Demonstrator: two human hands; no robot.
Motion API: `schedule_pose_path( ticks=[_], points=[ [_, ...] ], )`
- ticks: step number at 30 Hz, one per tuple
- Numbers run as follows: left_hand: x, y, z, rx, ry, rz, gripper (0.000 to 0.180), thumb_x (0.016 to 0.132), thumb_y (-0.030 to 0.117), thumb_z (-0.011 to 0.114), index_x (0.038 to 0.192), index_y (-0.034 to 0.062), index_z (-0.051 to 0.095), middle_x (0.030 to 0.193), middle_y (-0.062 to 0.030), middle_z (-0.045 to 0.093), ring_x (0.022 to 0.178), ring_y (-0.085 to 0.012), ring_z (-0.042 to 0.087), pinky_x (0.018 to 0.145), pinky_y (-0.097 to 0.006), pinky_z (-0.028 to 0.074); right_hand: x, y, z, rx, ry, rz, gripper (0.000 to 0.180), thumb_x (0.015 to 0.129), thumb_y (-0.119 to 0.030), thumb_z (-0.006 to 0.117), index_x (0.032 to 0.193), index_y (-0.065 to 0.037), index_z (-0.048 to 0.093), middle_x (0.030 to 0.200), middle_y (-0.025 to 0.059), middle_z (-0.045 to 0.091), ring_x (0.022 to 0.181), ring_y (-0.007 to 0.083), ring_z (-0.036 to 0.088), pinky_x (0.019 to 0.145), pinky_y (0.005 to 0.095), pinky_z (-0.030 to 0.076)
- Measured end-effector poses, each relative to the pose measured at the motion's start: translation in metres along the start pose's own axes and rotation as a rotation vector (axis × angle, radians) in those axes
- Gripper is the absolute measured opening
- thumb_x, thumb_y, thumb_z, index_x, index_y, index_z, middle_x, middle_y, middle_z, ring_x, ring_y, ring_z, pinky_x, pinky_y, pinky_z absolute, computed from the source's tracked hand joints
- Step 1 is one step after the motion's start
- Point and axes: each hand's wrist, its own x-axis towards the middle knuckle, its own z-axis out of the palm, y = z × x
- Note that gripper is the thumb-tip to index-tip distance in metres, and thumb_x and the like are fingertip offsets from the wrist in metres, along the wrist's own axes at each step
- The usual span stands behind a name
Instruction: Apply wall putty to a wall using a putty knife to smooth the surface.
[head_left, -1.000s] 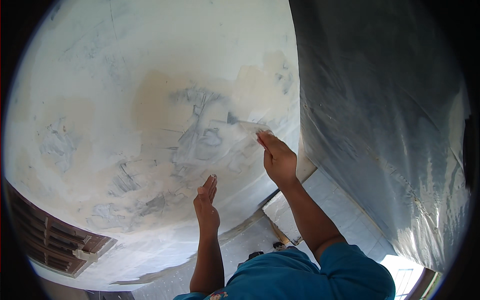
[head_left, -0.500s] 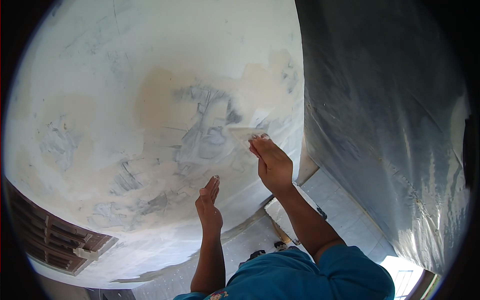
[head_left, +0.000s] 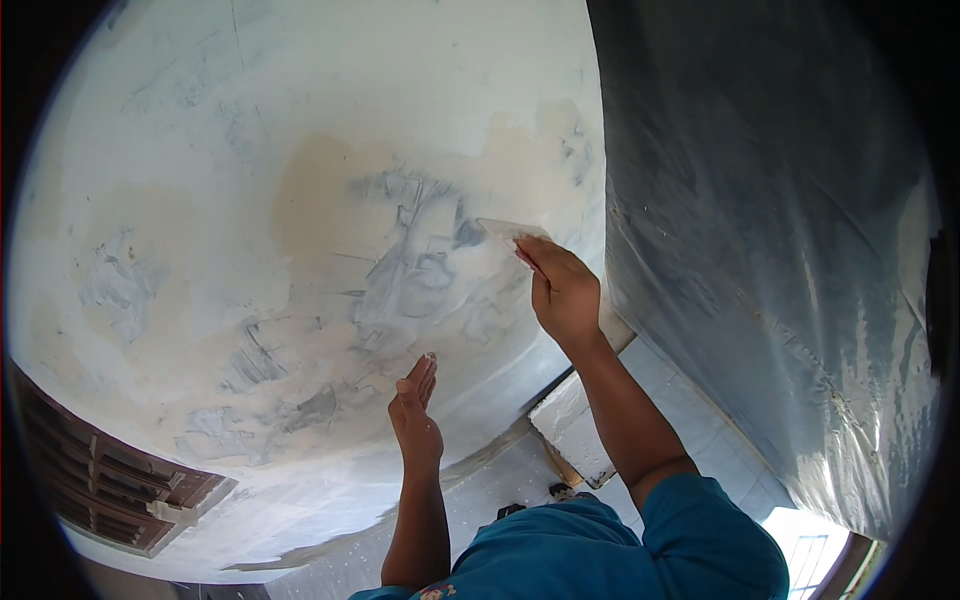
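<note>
A pale wall (head_left: 330,100) with beige patches and dark grey scuffs fills most of the view. My right hand (head_left: 568,298) is closed on a thin, pale, flat scraper (head_left: 500,230). Its broad edge lies at the wall, just right of a dark grey smudge, and my fingers cover its near part. Lower down and to the left, my left hand (head_left: 414,415) is raised near the wall with its fingers stretched out. White residue marks its fingertips, and nothing shows in it.
Dark plastic sheeting (head_left: 750,200) hangs along the right side. A white-smeared board or box (head_left: 572,430) lies on the light tiled floor (head_left: 660,385) below my right arm. At the lower left is a brown slatted grille (head_left: 120,480). A bright opening (head_left: 808,545) shows at the lower right.
My right hand has moved up and slightly right along the wall with the scraper. My left hand has hardly moved.
</note>
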Motion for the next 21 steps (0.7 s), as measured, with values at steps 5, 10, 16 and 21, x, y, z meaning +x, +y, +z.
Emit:
schedule_pose_path(
  ticks=[5,10,16,21],
  points=[
    [-0.001,0.001,0.008,-0.026,-0.014,0.007,0.081,0.105,0.059,0.024,0.135,-0.0114,0.052,0.135,-0.0274,0.058,0.131,-0.0359,0.054,0.114,-0.043,0.036,0.077,0.026,-0.012,-0.154,0.295,-0.037,0.037,0.085,0.008,0.057,0.119,-0.003,0.069,0.117,0.0155,0.070,0.108,0.0299,0.068,0.094,0.0363,0.054],
    [-0.002,-0.007,0.009,-0.037,-0.023,-0.002,0.082,0.105,0.059,0.024,0.135,-0.0111,0.052,0.135,-0.0271,0.057,0.131,-0.0359,0.054,0.114,-0.043,0.036,-0.020,0.022,0.029,-0.138,0.065,0.005,0.036,0.086,0.005,0.063,0.121,-0.004,0.067,0.121,0.0161,0.068,0.115,0.0323,0.065,0.105,0.0413,0.048],
    [0.000,-0.003,0.002,0.023,-0.001,-0.017,0.084,0.105,0.060,0.020,0.135,-0.0114,0.051,0.136,-0.0252,0.058,0.131,-0.0332,0.054,0.113,-0.041,0.038,-0.026,0.011,0.002,0.015,0.036,0.128,0.033,0.084,0.010,0.056,0.112,0.000,0.071,0.110,0.0159,0.073,0.105,0.0296,0.070,0.093,0.0344,0.055],
    [-0.005,-0.008,0.005,-0.033,0.002,-0.010,0.086,0.103,0.063,0.024,0.134,-0.0123,0.053,0.135,-0.0276,0.057,0.131,-0.0367,0.053,0.114,-0.044,0.036,0.005,0.020,0.016,-0.115,0.169,0.046,0.039,0.086,0.008,0.056,0.123,0.000,0.066,0.118,0.0186,0.069,0.111,0.0324,0.067,0.097,0.0357,0.054]
  ],
)
